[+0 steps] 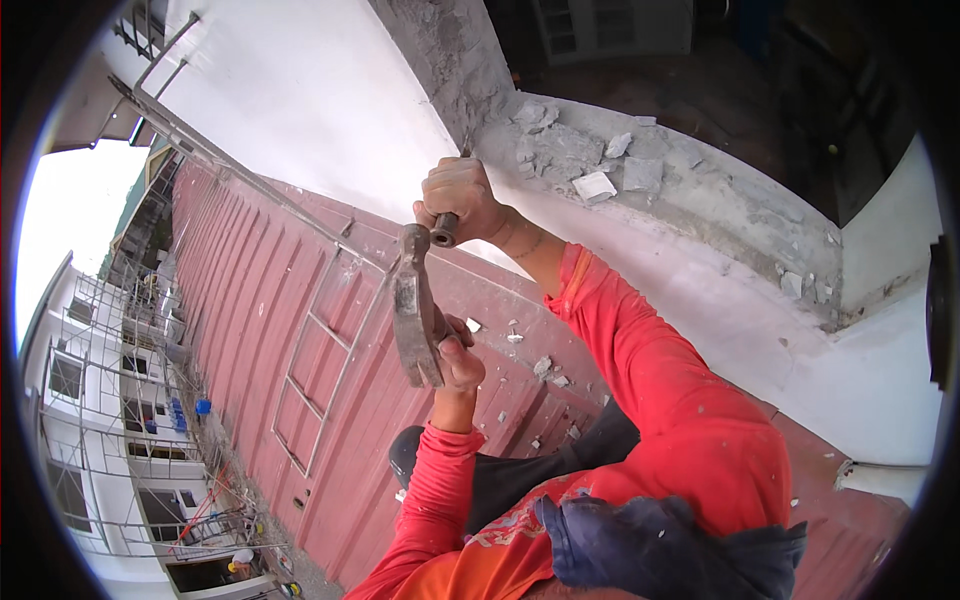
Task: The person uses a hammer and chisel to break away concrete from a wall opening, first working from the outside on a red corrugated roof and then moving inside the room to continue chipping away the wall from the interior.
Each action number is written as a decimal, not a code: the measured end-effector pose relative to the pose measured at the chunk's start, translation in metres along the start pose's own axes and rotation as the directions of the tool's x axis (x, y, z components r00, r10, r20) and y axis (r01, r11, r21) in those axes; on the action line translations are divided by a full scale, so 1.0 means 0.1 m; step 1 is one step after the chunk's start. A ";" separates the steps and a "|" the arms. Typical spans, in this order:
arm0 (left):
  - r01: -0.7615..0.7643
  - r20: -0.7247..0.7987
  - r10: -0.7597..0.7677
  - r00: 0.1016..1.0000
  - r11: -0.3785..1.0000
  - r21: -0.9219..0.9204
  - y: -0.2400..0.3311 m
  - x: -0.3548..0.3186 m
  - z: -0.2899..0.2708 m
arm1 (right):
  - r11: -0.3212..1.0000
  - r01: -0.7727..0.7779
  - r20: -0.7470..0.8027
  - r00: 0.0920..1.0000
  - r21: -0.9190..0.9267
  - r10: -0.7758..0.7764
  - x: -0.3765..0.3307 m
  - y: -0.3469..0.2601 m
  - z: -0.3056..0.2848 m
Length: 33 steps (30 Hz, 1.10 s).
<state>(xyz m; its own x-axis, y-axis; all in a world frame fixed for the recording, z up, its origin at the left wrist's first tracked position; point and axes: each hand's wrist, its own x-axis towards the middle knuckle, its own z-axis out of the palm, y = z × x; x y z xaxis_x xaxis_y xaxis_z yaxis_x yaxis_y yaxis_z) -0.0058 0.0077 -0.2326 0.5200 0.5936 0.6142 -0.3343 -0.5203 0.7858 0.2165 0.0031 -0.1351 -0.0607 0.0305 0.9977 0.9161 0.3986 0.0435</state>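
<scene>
My left hand is closed around the handle of a hammer, whose worn, curved steel head faces up. Much of the handle is hidden behind the head and fingers. Above it, my right hand grips a steel chisel. The chisel's round struck end sticks out below my fist, close to the hammer head but apart from it. Its narrow far end points at the chipped grey edge of a concrete wall, at the corner with a ledge; whether the tip touches cannot be made out.
Loose concrete chunks lie on the ledge. Below is a ribbed red metal roof with scattered chips and a thin metal ladder-like frame. Scaffolding fronts a white building at the left. My bent knee is beneath my arms.
</scene>
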 end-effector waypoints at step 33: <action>-0.119 -0.115 0.098 0.989 0.975 -0.189 0.07 0.03 0.11 | 1.000 -0.013 0.046 0.999 -0.023 0.014 0.03 0.04 -0.01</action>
<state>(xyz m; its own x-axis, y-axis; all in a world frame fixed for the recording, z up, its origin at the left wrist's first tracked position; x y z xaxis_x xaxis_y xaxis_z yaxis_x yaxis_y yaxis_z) 0.0024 -0.0013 -0.2262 0.3911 0.6060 0.6927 -0.5361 -0.4618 0.7067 0.2202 0.0037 -0.1320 -0.0665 0.0785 0.9947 0.9258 0.3767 0.0322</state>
